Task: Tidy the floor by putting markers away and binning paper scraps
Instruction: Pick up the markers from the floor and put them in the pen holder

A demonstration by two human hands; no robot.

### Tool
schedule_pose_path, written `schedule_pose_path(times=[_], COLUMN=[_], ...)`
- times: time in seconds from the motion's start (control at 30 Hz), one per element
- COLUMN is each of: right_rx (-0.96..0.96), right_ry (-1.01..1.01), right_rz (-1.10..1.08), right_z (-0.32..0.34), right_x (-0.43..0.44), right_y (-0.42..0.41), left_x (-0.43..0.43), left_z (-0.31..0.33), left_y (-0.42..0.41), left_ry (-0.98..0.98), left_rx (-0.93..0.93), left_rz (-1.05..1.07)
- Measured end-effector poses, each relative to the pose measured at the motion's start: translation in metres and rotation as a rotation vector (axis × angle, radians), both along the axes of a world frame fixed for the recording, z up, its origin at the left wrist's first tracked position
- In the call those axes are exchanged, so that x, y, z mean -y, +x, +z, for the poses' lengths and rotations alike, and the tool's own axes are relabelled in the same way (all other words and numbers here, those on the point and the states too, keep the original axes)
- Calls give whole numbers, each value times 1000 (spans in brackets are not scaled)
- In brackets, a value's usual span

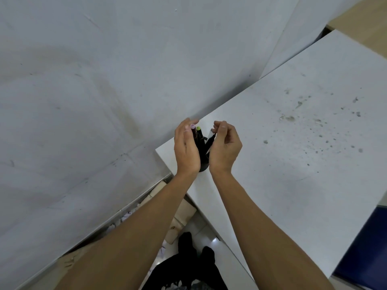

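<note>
- Left hand [186, 149]: I log it at the centre of the view, palm turned toward the right hand, fingers [185, 125] straight and lifted. It lies flat against the left side of the pen cup and the marker tops. I cannot tell whether it grips anything; it looks loosely open.
- Right hand [225, 147]: just at 3 o'clock of the left hand, fingers curled inward, thumb and forefinger pinched on a dark marker [210, 142] whose lower end points down into the cup.
- Pen cup [203, 167]: black, standing upright between the two hands, mostly hidden by them; only its lower edge and a strip of its wall show.
- Markers [198, 132] in the cup: dark barrels standing upright, one with a pink cap [192, 126] touching the left fingers, one with a yellow-green cap [198, 128] just beside it.
- Desk [293, 164]: white top, spreading from the centre toward 3 o'clock; the cup stands near its corner. Grey specks and smudges dot the surface toward 2 o'clock.
- Wall [94, 91]: pale grey panel filling the view from 9 to 12 o'clock, meeting the desk edge.
- Floor [201, 229]: visible at 6 o'clock between wall and desk; white paper scraps [125, 216] lie along the wall base at 7 o'clock, with cardboard pieces [184, 210] near them.
- Person's legs [188, 264]: dark clothing and dark feet at 6 o'clock.
- Blue object [364, 248]: at 4 o'clock beyond the desk edge; I cannot tell what it is.
</note>
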State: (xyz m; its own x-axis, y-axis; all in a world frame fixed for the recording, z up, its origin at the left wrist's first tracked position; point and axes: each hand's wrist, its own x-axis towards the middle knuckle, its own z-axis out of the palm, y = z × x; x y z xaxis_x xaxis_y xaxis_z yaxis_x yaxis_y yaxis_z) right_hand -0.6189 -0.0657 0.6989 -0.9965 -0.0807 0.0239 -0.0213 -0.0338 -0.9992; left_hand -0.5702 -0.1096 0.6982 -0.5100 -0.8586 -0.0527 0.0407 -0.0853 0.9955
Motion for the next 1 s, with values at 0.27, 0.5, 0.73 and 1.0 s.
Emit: schedule_pose_path(times=[0.27, 0.5, 0.73, 1.0], right_rx=[-649, -684, -404, -451], right_ry=[301, 515, 473, 615], right_rz=[373, 507, 462, 580], right_z=[-34, -39, -39, -29], right_x=[-20, -44, -25, -41], right_y=[9, -8, 3, -9], left_x=[1, -2, 2, 0], left_z=[-17, -21, -21, -10], left_y=[1, 9, 8, 11], left_ry=[-56, -116, -82, -108], left_rx=[96, 135, 160, 180], left_rz=[-106, -175, -116, -144])
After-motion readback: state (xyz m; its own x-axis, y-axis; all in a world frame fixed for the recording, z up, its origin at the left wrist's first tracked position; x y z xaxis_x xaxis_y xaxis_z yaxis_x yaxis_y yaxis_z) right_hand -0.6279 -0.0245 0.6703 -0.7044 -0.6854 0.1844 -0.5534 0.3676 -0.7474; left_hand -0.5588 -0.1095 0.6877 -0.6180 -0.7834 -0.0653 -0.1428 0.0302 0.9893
